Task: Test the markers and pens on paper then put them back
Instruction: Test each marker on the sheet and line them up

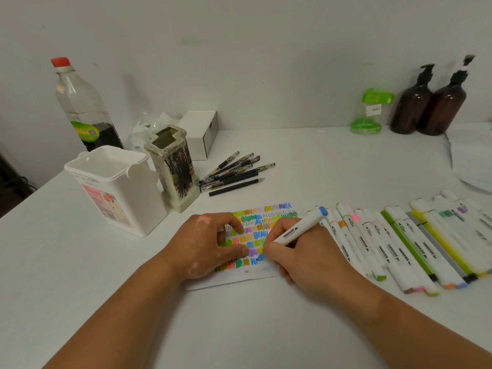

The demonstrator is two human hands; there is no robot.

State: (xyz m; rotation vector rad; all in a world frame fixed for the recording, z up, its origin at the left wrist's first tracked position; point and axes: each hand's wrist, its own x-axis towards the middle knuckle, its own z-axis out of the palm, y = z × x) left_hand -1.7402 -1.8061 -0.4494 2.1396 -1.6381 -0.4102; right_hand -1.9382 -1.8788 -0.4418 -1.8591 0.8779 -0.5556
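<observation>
The marker (298,229), a white barrel printed "MARKER" with a blue rear cap, is pinched in the right hand (300,257) in a writing hold. It is tilted so that its blue tip meets the paper (239,280) low on the sheet, beside the last patches. The paper is nearly filled with rows of coloured scribbles. It is pinned under the fingertips of the left hand (210,243), which grips nothing, probably so that it cannot slide under the strokes. Just to the right, other markers (399,243) are lined up on the table (239,328). Beyond the sheet, pens (234,174) lie beside a holder (173,166) and a tub (117,193).
</observation>
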